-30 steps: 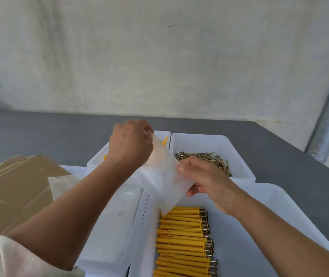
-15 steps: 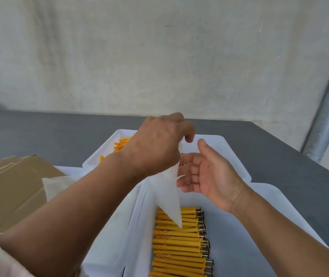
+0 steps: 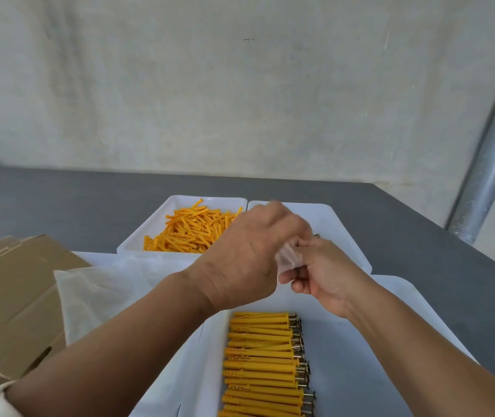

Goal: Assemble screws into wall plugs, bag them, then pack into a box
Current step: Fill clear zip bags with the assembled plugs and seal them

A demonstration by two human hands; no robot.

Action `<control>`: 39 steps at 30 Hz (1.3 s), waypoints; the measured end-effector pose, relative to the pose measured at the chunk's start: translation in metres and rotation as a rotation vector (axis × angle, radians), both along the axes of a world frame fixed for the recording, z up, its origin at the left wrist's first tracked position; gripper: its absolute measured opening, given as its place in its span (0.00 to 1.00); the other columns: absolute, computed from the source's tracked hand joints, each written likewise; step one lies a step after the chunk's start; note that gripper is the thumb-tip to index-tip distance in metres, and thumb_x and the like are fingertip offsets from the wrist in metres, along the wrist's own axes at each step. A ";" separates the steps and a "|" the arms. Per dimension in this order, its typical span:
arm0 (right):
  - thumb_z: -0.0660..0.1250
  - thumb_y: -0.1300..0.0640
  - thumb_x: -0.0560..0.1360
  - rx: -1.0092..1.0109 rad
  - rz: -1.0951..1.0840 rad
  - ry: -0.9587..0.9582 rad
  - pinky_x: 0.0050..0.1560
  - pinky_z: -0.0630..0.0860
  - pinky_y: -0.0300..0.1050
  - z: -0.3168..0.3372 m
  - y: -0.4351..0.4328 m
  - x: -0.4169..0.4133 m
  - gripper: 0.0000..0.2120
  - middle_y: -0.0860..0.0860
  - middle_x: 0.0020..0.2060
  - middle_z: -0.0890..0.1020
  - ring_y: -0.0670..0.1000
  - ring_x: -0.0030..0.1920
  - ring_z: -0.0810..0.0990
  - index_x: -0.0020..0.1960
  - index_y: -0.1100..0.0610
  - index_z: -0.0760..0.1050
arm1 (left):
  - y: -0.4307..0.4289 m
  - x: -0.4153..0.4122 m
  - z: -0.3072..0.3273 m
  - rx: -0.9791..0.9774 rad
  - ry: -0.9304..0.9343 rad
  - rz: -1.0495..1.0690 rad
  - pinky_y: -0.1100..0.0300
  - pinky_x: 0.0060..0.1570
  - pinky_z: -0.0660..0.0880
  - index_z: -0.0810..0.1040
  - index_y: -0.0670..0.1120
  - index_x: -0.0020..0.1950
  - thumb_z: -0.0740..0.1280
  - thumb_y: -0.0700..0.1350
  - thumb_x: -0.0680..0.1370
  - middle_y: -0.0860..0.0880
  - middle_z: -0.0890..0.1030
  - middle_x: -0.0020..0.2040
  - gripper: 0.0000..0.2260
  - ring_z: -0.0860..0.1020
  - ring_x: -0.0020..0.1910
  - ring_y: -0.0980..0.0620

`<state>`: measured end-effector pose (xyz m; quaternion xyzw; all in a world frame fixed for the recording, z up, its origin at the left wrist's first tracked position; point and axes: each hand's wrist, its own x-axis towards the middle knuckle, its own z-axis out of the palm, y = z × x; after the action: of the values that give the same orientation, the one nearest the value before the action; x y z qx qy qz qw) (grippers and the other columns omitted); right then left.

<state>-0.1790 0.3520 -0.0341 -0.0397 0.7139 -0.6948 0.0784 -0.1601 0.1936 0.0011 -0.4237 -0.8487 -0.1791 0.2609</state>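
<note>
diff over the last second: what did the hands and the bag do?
The right hand let go of the plastic bag, opened, and now pinches it again. The left hand kept its grip and carried the bag rightward, so the bag went from spread flat to bunched between both hands. Unchanged: the assembled plugs in their row, the loose plugs, the cardboard.
</note>
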 end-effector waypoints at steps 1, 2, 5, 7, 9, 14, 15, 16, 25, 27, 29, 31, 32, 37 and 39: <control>0.61 0.63 0.80 0.003 -0.024 -0.013 0.28 0.70 0.39 -0.001 0.001 -0.001 0.08 0.52 0.34 0.83 0.48 0.30 0.79 0.51 0.60 0.79 | -0.003 -0.002 -0.005 0.082 -0.083 0.033 0.52 0.56 0.72 0.74 0.42 0.63 0.59 0.35 0.65 0.44 0.73 0.59 0.26 0.72 0.56 0.46; 0.60 0.64 0.79 0.030 -0.045 -0.020 0.29 0.72 0.41 -0.002 0.001 -0.002 0.09 0.52 0.35 0.83 0.49 0.31 0.79 0.52 0.61 0.79 | -0.007 -0.004 -0.010 0.098 -0.165 0.077 0.56 0.62 0.69 0.69 0.43 0.69 0.65 0.38 0.68 0.45 0.69 0.65 0.28 0.69 0.64 0.46; 0.58 0.68 0.78 0.109 -0.059 -0.020 0.36 0.76 0.45 -0.006 0.000 -0.002 0.12 0.52 0.36 0.85 0.49 0.32 0.81 0.53 0.62 0.79 | -0.015 -0.011 -0.026 -0.057 -0.336 0.180 0.59 0.73 0.55 0.49 0.51 0.79 0.75 0.62 0.66 0.50 0.53 0.77 0.51 0.53 0.76 0.52; 0.57 0.69 0.78 0.109 -0.045 -0.027 0.33 0.77 0.43 -0.007 -0.003 -0.002 0.12 0.53 0.37 0.86 0.49 0.32 0.82 0.52 0.61 0.78 | -0.016 -0.015 -0.035 -0.122 -0.359 0.236 0.56 0.75 0.51 0.42 0.53 0.79 0.72 0.72 0.60 0.52 0.48 0.79 0.59 0.48 0.77 0.54; 0.57 0.69 0.78 0.111 -0.026 -0.036 0.32 0.78 0.44 -0.008 -0.005 -0.002 0.12 0.54 0.40 0.86 0.51 0.34 0.84 0.52 0.60 0.78 | -0.018 -0.020 -0.042 -0.131 -0.359 0.275 0.58 0.74 0.49 0.40 0.53 0.79 0.71 0.74 0.58 0.53 0.49 0.78 0.61 0.49 0.76 0.54; 0.60 0.69 0.78 0.113 0.002 -0.047 0.32 0.79 0.43 -0.011 -0.007 -0.002 0.10 0.59 0.45 0.85 0.50 0.36 0.85 0.53 0.61 0.78 | -0.024 -0.026 -0.047 -0.166 -0.409 0.332 0.59 0.69 0.54 0.42 0.54 0.78 0.72 0.74 0.57 0.53 0.58 0.74 0.61 0.57 0.72 0.51; 0.60 0.68 0.79 0.129 -0.003 -0.040 0.32 0.79 0.43 -0.012 -0.006 -0.002 0.10 0.59 0.46 0.85 0.51 0.36 0.84 0.53 0.60 0.78 | -0.025 -0.028 -0.047 -0.168 -0.432 0.333 0.59 0.69 0.55 0.42 0.55 0.78 0.73 0.74 0.57 0.54 0.57 0.73 0.61 0.57 0.72 0.51; 0.60 0.68 0.78 0.139 -0.014 -0.032 0.31 0.78 0.43 -0.011 -0.005 -0.003 0.10 0.59 0.46 0.85 0.52 0.37 0.83 0.51 0.58 0.78 | -0.026 -0.029 -0.047 -0.163 -0.471 0.332 0.58 0.69 0.56 0.41 0.55 0.78 0.74 0.73 0.56 0.55 0.56 0.74 0.62 0.56 0.73 0.51; 0.61 0.69 0.74 -0.421 0.007 0.038 0.35 0.79 0.46 0.009 0.010 -0.006 0.14 0.52 0.32 0.80 0.51 0.29 0.80 0.40 0.57 0.82 | -0.037 -0.034 -0.032 0.682 -1.076 0.082 0.55 0.68 0.67 0.67 0.55 0.72 0.68 0.61 0.71 0.53 0.73 0.70 0.30 0.72 0.68 0.56; 0.65 0.65 0.70 -0.549 0.069 0.041 0.43 0.80 0.49 0.011 0.013 -0.006 0.11 0.51 0.32 0.81 0.52 0.31 0.82 0.37 0.56 0.84 | -0.040 -0.036 -0.031 0.964 -1.225 0.004 0.54 0.60 0.73 0.74 0.52 0.66 0.67 0.65 0.70 0.48 0.81 0.62 0.28 0.80 0.60 0.51; 0.66 0.63 0.68 -0.624 0.113 0.055 0.41 0.82 0.48 0.011 0.014 -0.005 0.09 0.51 0.32 0.81 0.52 0.34 0.83 0.38 0.56 0.85 | -0.045 -0.033 -0.028 1.075 -1.349 -0.069 0.53 0.52 0.78 0.77 0.49 0.66 0.66 0.67 0.69 0.44 0.82 0.60 0.31 0.82 0.56 0.47; 0.66 0.63 0.68 -0.641 0.138 0.066 0.39 0.82 0.46 0.011 0.014 -0.004 0.09 0.52 0.33 0.81 0.53 0.35 0.83 0.38 0.56 0.85 | -0.048 -0.030 -0.029 1.106 -1.432 -0.141 0.50 0.48 0.80 0.83 0.49 0.60 0.66 0.64 0.73 0.44 0.83 0.58 0.24 0.82 0.55 0.44; 0.66 0.63 0.67 -0.630 0.146 0.069 0.39 0.82 0.47 0.010 0.012 -0.004 0.09 0.52 0.33 0.81 0.53 0.35 0.82 0.39 0.56 0.85 | -0.047 -0.027 -0.029 1.155 -1.465 -0.153 0.48 0.47 0.80 0.85 0.49 0.55 0.67 0.61 0.74 0.44 0.84 0.56 0.20 0.83 0.53 0.43; 0.63 0.70 0.72 -0.293 -0.013 0.021 0.40 0.80 0.47 0.001 0.011 -0.009 0.10 0.53 0.33 0.81 0.51 0.31 0.81 0.42 0.58 0.80 | -0.050 -0.035 -0.033 1.269 -1.303 0.038 0.55 0.41 0.80 0.84 0.40 0.49 0.68 0.44 0.76 0.43 0.84 0.45 0.09 0.82 0.40 0.46; 0.60 0.69 0.76 -0.082 -0.057 -0.005 0.36 0.79 0.45 -0.003 0.010 -0.009 0.11 0.53 0.35 0.84 0.51 0.33 0.82 0.48 0.59 0.79 | -0.057 -0.043 -0.034 1.196 -1.104 0.224 0.56 0.40 0.76 0.80 0.40 0.48 0.66 0.43 0.79 0.42 0.81 0.40 0.07 0.78 0.38 0.45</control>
<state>-0.1884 0.3623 -0.0374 -0.0209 0.6853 -0.7256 0.0586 -0.2032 0.1363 -0.0333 0.0231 -0.6533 -0.7567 0.0035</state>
